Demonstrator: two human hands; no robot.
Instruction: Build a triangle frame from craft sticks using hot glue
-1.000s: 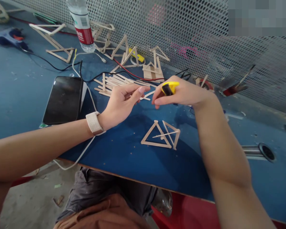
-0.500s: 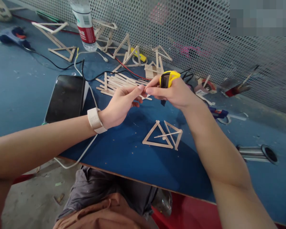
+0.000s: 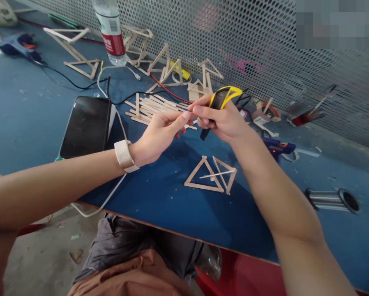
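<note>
My left hand point(image 3: 160, 133), with a pale band on its wrist, is closed in a pinch above the table. Its fingertips meet those of my right hand point(image 3: 223, 117); whatever small thing lies between them is hidden. Tucked in my right hand is a yellow and black utility knife point(image 3: 222, 98), its dark end sticking out below the palm. Behind my hands lies a pile of wooden craft sticks point(image 3: 150, 106). Nearer me on the blue table are a triangle of glued sticks point(image 3: 203, 187) and a second stick triangle point(image 3: 232, 181) touching or overlapping it, with a thin stick across them.
A phone point(image 3: 86, 127) lies left, near a water bottle point(image 3: 112, 37). Stick frames point(image 3: 79, 57) stand along the mesh panel point(image 3: 178, 28). A glue gun point(image 3: 277, 148) and a metal cylinder point(image 3: 332, 200) are right; another glue gun point(image 3: 19, 45) is far left. Cables cross the table.
My right hand has turned a little, tilting the utility knife so its yellow end points further right and its dark end further left. My left hand keeps its pinch.
</note>
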